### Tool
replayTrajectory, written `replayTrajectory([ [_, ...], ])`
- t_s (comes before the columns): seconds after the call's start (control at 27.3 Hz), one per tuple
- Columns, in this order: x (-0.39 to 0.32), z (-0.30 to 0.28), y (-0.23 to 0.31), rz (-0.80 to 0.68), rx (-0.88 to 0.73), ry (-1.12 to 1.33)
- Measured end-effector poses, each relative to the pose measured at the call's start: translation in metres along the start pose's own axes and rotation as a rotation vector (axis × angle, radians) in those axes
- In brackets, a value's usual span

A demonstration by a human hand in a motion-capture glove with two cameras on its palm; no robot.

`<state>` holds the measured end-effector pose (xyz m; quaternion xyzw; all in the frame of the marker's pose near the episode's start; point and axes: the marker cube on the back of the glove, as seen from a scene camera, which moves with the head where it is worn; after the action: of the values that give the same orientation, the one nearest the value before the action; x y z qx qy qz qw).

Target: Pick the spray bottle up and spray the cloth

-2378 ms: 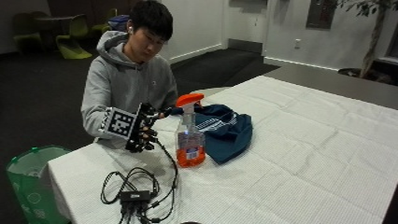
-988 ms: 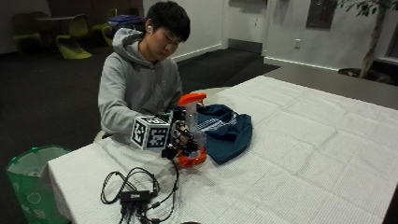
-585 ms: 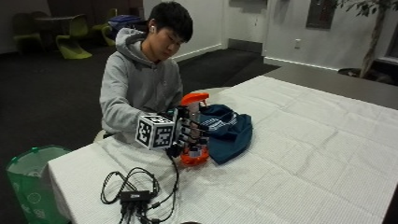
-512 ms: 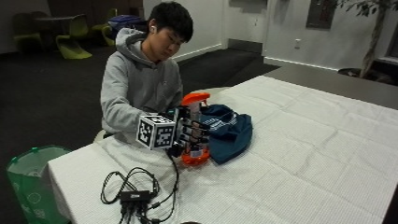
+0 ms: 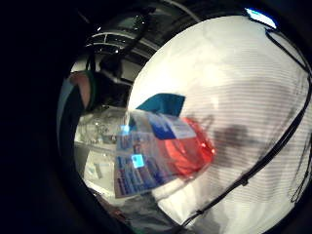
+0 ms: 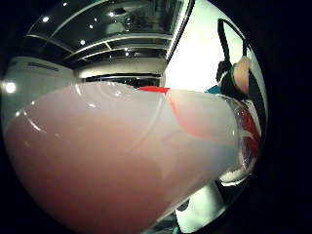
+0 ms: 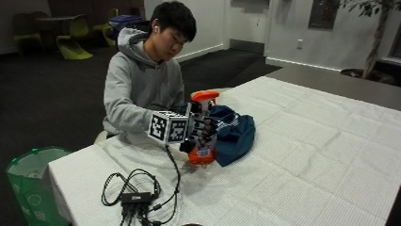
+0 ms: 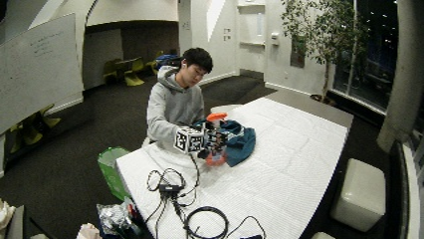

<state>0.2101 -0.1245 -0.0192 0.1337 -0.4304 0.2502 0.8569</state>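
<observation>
In the outside view a clear spray bottle (image 7: 202,153) with orange liquid and an orange head stands upright near the table's left end. My gloved right hand (image 7: 199,131) grips its middle, fingers curled round it. I cannot tell whether its base touches the white tablecloth (image 7: 300,160). A dark blue cloth (image 7: 235,132) lies bunched just right of the bottle, touching it or nearly so. The wide outside view shows the same hand (image 8: 211,138), bottle (image 8: 214,158) and cloth (image 8: 240,140). Both palm views show the bottle (image 5: 180,146) (image 6: 122,165) close up, with a corner of the cloth (image 5: 163,103) behind.
Black cables and a small box (image 7: 134,197) lie on the table's near left corner, with a cable coil (image 8: 205,221) closer to the edge. A green bin (image 7: 31,183) stands on the floor at the left. A grey table (image 7: 325,80) adjoins the far end.
My hand moved right from beside the bottle and closed round its middle. The bottle has shifted slightly right, towards the cloth.
</observation>
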Motion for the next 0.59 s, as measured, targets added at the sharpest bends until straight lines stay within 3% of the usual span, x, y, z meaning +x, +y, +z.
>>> replayTrajectory([
  [0.4,-0.017,0.015,-0.020,-0.033,0.084,0.133],
  [0.59,-0.030,0.031,-0.024,-0.068,0.043,0.268],
])
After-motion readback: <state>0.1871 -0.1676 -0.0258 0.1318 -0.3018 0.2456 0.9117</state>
